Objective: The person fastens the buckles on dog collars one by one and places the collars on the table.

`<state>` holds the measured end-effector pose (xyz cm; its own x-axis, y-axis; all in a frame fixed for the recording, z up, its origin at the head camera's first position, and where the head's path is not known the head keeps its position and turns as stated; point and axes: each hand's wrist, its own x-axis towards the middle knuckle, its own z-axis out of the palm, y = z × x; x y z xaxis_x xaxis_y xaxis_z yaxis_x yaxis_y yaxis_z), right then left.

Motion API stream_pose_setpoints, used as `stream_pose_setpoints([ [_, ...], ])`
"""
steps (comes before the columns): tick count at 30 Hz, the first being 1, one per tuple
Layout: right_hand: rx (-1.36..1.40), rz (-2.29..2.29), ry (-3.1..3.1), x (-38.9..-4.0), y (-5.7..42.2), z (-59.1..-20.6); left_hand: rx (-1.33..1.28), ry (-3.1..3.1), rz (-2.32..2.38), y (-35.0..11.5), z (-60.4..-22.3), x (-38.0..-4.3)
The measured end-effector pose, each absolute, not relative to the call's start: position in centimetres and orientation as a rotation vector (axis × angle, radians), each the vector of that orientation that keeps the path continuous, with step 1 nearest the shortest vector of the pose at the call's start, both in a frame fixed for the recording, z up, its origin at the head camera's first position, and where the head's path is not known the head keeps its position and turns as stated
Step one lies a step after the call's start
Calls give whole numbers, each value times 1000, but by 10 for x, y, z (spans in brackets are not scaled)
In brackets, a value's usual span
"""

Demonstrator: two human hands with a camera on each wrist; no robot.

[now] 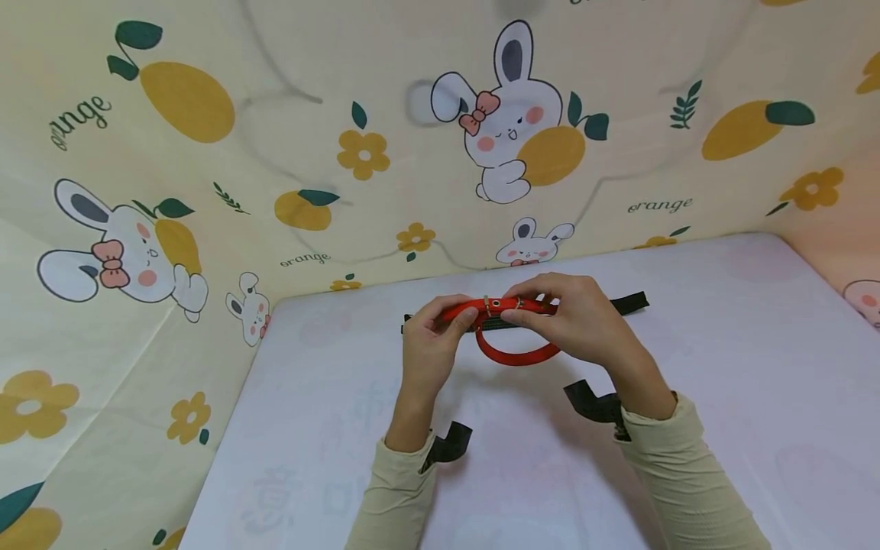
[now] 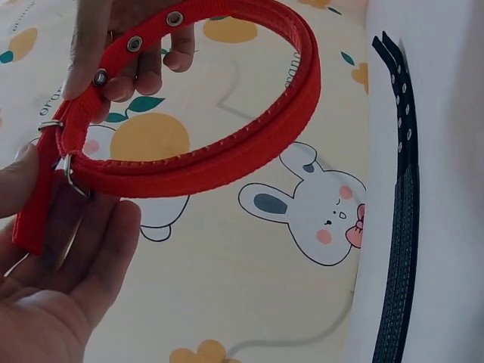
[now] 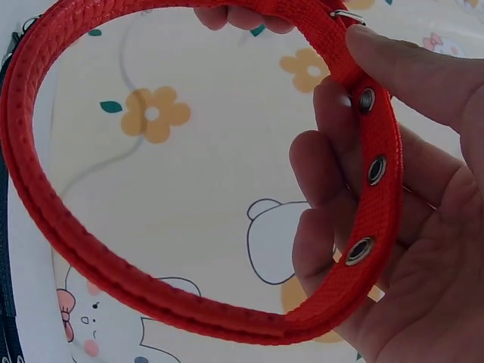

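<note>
A red collar (image 1: pixel 516 357) is buckled into a loop and held up above the table by both hands. My left hand (image 1: pixel 428 347) pinches its loose strap end beside the metal buckle (image 2: pixel 51 125), thumb on one side and fingers on the other. Close to that buckle hangs a metal ring (image 2: pixel 76 178). My right hand (image 1: pixel 584 325) grips the strap at the stretch with metal eyelets (image 3: pixel 376 170); its thumb lies near the buckle. Behind the hands, a black strap with eyelets (image 2: pixel 405 219) lies on the table, partly hidden in the head view.
The white table (image 1: pixel 309 458) meets a cream cloth backdrop (image 1: pixel 412 76) printed with rabbits, oranges and flowers. Black pieces (image 1: pixel 454 443) stick out from both sleeve cuffs.
</note>
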<state>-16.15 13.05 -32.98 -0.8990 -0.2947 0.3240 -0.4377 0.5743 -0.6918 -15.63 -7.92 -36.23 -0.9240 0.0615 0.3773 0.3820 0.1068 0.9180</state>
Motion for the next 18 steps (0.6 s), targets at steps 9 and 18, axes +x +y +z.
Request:
stream_pose_setpoints([
  [9,543,1287,-2677,-160,132,-327,-407,-2151,-1918,-81,-362,-156],
  [18,574,1303,-2697,-161,136,-326,-378,-2158,-1950,-81,-362,-157],
])
